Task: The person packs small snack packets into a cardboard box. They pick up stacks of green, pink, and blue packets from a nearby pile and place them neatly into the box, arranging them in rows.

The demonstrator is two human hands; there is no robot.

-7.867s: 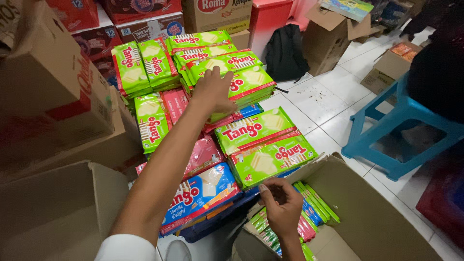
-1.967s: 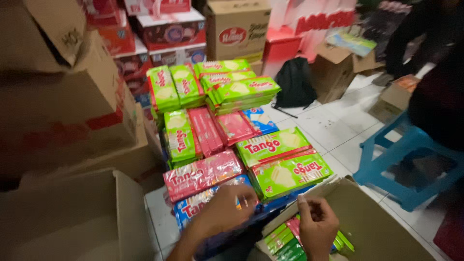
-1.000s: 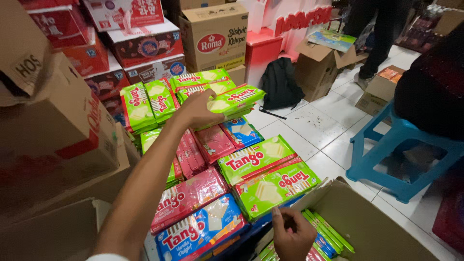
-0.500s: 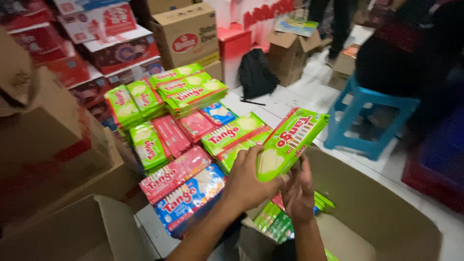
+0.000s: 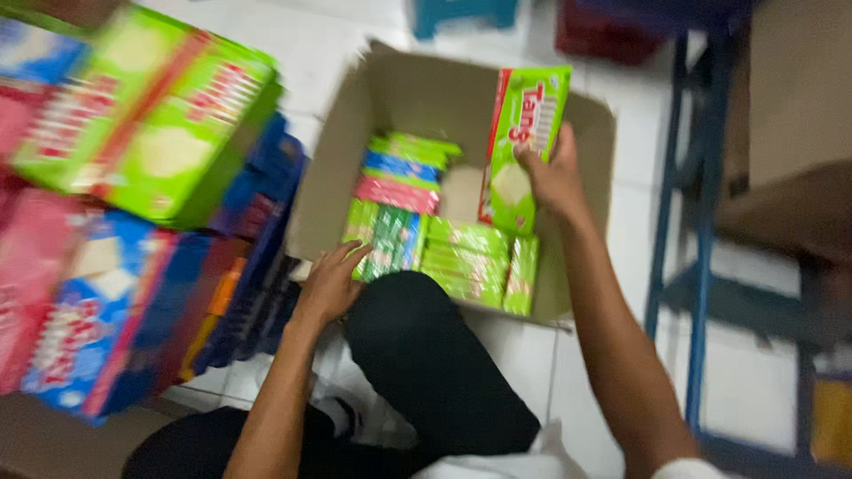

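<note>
My right hand point(image 5: 552, 176) grips a green wafer pack point(image 5: 519, 142), holding it upright over the open cardboard box point(image 5: 399, 89). Inside the box, several green, blue and pink wafer packs point(image 5: 417, 231) stand on edge in rows. My left hand point(image 5: 333, 282) rests with spread fingers on the box's near rim, touching the green packs there and holding nothing. My knee in black trousers point(image 5: 426, 355) sits just in front of the box.
To the left, a stack of green point(image 5: 151, 115), blue and pink wafer packs point(image 5: 80, 302) lies on a dark blue crate point(image 5: 257, 266). A blue metal stool frame point(image 5: 701, 222) stands right of the box on the white tiled floor point(image 5: 302, 44).
The view swung down from the stacks to the box. My right hand carried the green pack from the stack side to above the box. My left hand let go and dropped to the rim.
</note>
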